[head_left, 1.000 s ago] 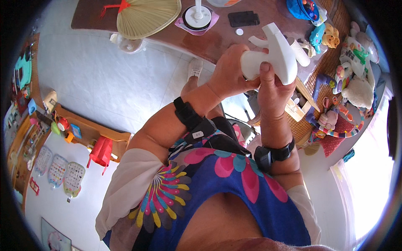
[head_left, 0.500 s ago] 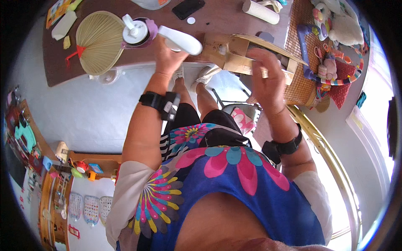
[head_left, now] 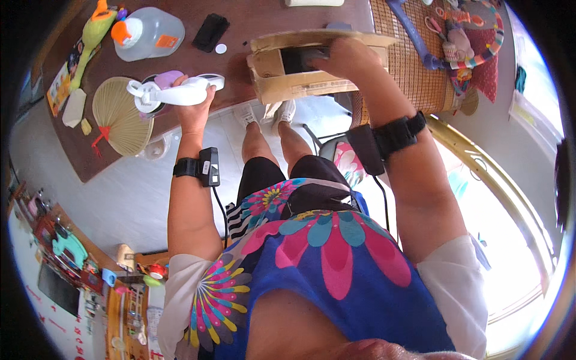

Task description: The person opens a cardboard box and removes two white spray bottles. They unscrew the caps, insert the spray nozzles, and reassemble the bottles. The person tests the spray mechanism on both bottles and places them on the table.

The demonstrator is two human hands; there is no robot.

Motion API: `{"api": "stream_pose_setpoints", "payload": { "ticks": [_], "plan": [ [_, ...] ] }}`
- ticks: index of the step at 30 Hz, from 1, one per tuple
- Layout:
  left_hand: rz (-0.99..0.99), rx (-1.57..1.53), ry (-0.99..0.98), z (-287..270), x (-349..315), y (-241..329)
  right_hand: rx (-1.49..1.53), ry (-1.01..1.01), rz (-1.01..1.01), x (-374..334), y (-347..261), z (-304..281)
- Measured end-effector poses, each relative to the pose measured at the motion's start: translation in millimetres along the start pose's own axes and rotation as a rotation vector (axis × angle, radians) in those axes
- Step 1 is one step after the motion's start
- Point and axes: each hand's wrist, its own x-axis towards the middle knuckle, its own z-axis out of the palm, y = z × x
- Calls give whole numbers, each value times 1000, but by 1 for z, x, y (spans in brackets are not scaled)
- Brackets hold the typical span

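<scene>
My left hand [head_left: 195,113] is closed around a smooth white curved object [head_left: 189,93] with a rounded, ring-like end; its exact kind is not clear. Just left of it stands a bottle [head_left: 144,98] with a white looped lid and purple at its side, partly hidden by the white object. At an opened cardboard box [head_left: 312,89] on the table's right part, my right hand [head_left: 354,60] dips over the rim. One finger stretches toward something dark [head_left: 300,59] inside; the other fingers are largely out of sight.
A palm-leaf fan [head_left: 123,117] lies on the brown table [head_left: 240,36] at left. Behind it stand a big clear jug [head_left: 150,36] with an orange cap and a black flat item [head_left: 210,33]. A woven mat [head_left: 399,60] and toys lie at right.
My right hand has gone from above the cardboard box into its opening. My left hand has shifted left with the white object, now overlapping the bottle. The view has shifted and turned.
</scene>
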Motion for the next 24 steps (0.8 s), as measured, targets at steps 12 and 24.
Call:
{"api": "stream_pose_setpoints", "payload": {
  "ticks": [12, 24],
  "plan": [
    [-168, 394, -51, -20, -50, 9, 130, -30, 142, -12, -15, -12],
    [729, 508, -241, 36, -44, 183, 61, 260, 24, -47, -5, 0]
  ]
}}
